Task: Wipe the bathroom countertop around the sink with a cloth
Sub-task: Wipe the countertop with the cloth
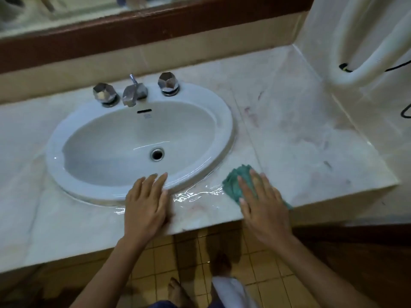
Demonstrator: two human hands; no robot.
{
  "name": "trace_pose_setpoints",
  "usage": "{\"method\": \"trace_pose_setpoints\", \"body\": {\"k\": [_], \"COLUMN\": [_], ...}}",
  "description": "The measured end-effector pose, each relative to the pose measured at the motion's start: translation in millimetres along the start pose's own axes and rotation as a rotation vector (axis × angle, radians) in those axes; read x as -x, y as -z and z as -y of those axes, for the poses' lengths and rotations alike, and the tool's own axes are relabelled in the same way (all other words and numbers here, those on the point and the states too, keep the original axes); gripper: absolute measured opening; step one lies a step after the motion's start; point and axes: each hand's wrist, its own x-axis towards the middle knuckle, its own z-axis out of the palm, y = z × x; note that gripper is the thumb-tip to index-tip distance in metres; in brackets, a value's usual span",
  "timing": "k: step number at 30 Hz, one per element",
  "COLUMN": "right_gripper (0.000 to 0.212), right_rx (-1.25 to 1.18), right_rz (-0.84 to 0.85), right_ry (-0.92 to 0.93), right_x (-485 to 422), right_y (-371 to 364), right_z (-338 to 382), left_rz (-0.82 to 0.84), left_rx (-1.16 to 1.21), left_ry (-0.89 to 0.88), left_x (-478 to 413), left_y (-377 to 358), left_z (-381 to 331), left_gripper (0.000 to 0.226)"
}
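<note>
A green cloth lies bunched on the pale marble countertop, just right of the white oval sink. My right hand presses flat on the cloth with fingers spread, near the counter's front edge. My left hand rests flat, fingers together, on the sink's front rim and the counter, holding nothing. A wet shiny streak lies on the counter between both hands.
A chrome tap with two knobs stands at the sink's back. A wall and a white curved pipe bound the counter's right side. A mirror frame runs behind. Tiled floor and my feet lie below.
</note>
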Motion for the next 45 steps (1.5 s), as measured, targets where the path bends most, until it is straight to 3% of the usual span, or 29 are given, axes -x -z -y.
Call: {"method": "trace_pose_setpoints", "body": {"k": [5,10,14,17,20,26,30,34,38,41,45], "right_gripper": [0.065,0.058,0.06,0.064,0.067,0.067,0.063,0.063,0.065,0.064,0.063], "right_rx": [0.053,0.013,-0.02,-0.042,-0.048,-0.06,-0.096,-0.037,0.115,0.161,0.146], "right_rz": [-0.048,-0.08,-0.078,-0.085,-0.055,-0.013,0.079,0.161,0.238,0.194,0.109], "right_ry": [-0.218,-0.347,-0.279,-0.282,-0.242,-0.099,0.112,0.463,0.695,0.572,0.407], "right_x": [-77,-107,-65,-21,7,18,18,5,-17,-33,-48], "right_y": [24,19,-7,-26,-48,-82,-100,-111,-97,-89,-104], "right_z": [-64,-24,56,115,164,266,341,398,361,347,395], "left_rz": [0.038,0.08,0.085,-0.158,-0.373,-0.592,-0.677,-0.689,-0.659,-0.6,-0.489], "left_rx": [0.052,0.131,0.265,0.443,0.493,0.458,0.503,0.538,0.489,0.37,0.259], "left_ry": [0.104,0.142,0.062,0.085,0.359,0.819,0.956,0.976,0.944,0.911,0.885], "left_x": [4,2,2,32,84,152,165,170,171,163,144], "left_y": [3,6,15,18,21,36,45,50,63,73,83], "left_z": [1,-2,8,34,79,202,258,299,349,393,449], "left_gripper": [0.057,0.068,0.068,0.042,0.039,0.032,0.028,0.028,0.029,0.027,0.032]}}
